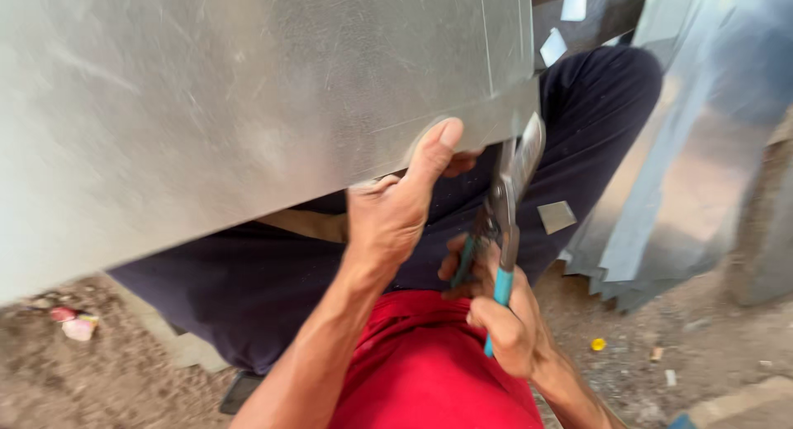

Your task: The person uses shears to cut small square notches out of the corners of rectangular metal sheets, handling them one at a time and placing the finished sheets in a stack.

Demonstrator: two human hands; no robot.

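seen from above: large grey metal sheet [206, 107] tilted across the upper left, lower edge running down from right to left over dark-trousered legs [248, 272]. left hand [392, 210] gripping that lower edge near the right corner, thumb [438, 148] pressed flat on the top face, remaining fingers curled under the sheet and mostly hidden, so closed on the metal. right hand [504, 322] lower and to the right, fingers wrapped tight round the blue-green handles of a pair of tin snips [504, 214], handles drawn close together. snips pointing upward, grey blades reaching the sheet's edge just right of the left thumb; unclear whether the blades bite into the metal or only touch it. small square offcut of metal [556, 216] lying on the trouser leg just right of the snips, apart from them. more pale square scraps [553, 45] higher up by the sheet's right edge. stack of bent grey sheets [677, 189] leaning at the right, zigzag edges at the bottom. red garment [421, 371] at the bottom centre between both forearms. sandy ground [702, 346] around, with a small yellow bit [598, 344] at the right and a pinkish scrap [76, 323] at the left.
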